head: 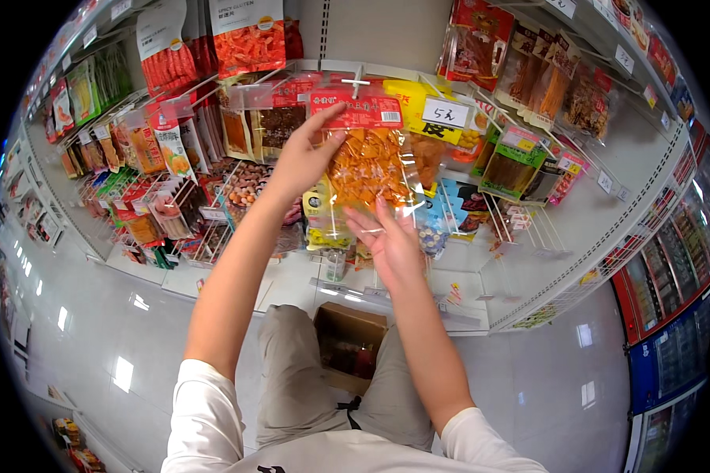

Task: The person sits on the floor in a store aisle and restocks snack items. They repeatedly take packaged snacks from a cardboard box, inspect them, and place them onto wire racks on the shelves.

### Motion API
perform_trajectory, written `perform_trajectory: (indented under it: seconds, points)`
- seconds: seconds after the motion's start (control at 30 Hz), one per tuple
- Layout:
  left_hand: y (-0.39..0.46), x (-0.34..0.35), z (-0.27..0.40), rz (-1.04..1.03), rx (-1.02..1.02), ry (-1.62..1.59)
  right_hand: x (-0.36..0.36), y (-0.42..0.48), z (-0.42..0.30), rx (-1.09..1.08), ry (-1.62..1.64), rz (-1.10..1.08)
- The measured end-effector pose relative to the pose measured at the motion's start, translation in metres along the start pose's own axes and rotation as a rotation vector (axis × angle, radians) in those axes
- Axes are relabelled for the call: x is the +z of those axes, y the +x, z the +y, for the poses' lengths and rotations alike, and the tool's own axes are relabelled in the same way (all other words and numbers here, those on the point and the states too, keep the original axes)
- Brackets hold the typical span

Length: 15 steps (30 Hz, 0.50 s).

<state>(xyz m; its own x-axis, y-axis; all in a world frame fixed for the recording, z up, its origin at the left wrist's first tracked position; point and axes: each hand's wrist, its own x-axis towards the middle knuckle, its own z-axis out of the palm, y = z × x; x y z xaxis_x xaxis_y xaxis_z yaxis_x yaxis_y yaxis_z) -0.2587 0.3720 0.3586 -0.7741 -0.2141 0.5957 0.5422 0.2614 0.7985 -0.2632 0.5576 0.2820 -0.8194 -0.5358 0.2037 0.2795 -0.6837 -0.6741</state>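
Note:
A clear plastic snack bag (370, 165) with a red header and orange pieces inside hangs upright at a white display hook (355, 82), in front of my body. My left hand (312, 151) is at its upper left, with the fingertips on the red header and the thumb at the bag's edge. My right hand (387, 239) is beneath the bag, palm up, its fingers apart and touching the lower part. A yellow snack bag (417, 106) hangs just behind to the right, partly hidden by a white price card (445, 112).
Hooks with many snack bags surround my hands, including a red and white bag (247, 38) above. Below, an open cardboard box (350, 349) with packets inside stands between my knees. The shelf's base (225, 287) runs in front of me, with a small bottle (335, 265) on it.

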Motion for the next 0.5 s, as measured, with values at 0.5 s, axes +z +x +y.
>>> perform_trajectory:
  seconds: [0.5]
  points:
    - [0.01,-0.005,-0.025,0.07,0.01,0.001,-0.006,0.022,0.028,-0.029,-0.047,0.081]
